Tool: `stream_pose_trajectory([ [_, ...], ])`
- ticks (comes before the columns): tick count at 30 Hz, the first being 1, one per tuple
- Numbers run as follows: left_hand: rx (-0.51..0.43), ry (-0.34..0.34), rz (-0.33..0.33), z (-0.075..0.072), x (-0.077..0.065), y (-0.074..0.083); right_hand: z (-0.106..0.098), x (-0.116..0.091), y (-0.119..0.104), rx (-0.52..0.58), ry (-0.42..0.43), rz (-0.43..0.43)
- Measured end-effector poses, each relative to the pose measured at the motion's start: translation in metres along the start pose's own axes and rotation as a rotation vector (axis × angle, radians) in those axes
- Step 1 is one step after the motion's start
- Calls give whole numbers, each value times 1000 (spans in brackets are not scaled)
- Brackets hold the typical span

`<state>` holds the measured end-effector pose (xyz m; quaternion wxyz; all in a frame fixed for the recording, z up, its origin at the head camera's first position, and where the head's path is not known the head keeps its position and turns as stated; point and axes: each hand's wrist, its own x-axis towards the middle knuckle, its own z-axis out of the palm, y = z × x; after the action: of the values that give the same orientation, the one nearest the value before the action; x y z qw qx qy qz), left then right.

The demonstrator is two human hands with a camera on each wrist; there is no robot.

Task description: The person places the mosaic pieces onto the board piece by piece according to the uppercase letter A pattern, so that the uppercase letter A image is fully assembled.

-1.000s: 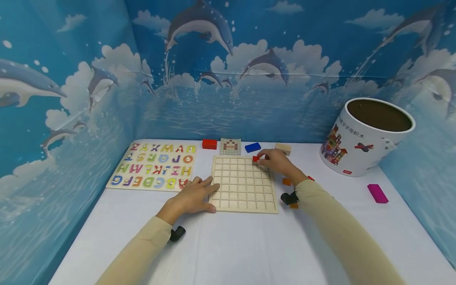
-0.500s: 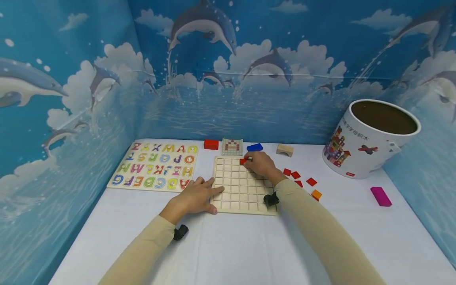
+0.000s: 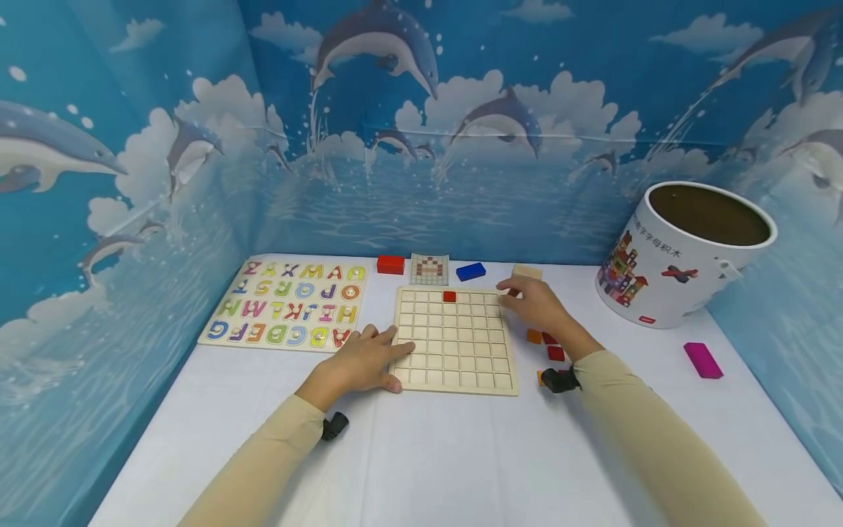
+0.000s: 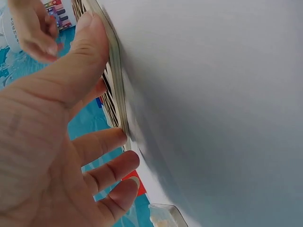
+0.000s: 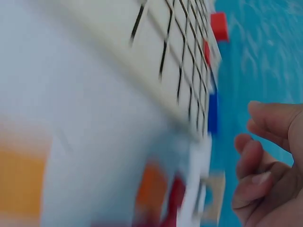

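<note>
A wooden grid board lies flat on the white table. In its far row, a red square tile sits in a cell near the middle. My left hand rests on the board's left edge, fingers spread; the left wrist view shows its thumb along the board's rim. Near the far right corner, my right hand hovers with loosely bent fingers; in the right wrist view nothing shows between its thumb and fingers. Red tiles and an orange tile lie beside the board, partly hidden by the right arm.
A letter puzzle board lies at left. Behind the grid are a red block, a pattern card, a blue block and a wooden arch block. A white bucket and a magenta block are at right.
My right hand carried the red tile leftward along the far row, let it go in a cell, then moved back right past the board's edge. The left hand stayed on the board.
</note>
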<state>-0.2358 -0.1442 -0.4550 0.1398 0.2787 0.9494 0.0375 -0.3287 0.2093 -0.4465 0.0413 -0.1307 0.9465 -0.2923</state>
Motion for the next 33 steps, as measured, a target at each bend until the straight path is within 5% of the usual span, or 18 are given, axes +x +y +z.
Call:
stream_pose_trajectory([
  [8, -20, 2, 2, 1, -1, -1, -48, -54, 65, 25, -3, 150],
  [14, -28, -4, 7, 0, -4, -2, -49, -81, 96, 125, -37, 215],
  [25, -40, -5, 5, 0, -3, -1, -37, -82, 104, 63, -120, 238],
  [33, -29, 7, 6, 4, 1, -1, -36, -79, 104, 26, -93, 231],
])
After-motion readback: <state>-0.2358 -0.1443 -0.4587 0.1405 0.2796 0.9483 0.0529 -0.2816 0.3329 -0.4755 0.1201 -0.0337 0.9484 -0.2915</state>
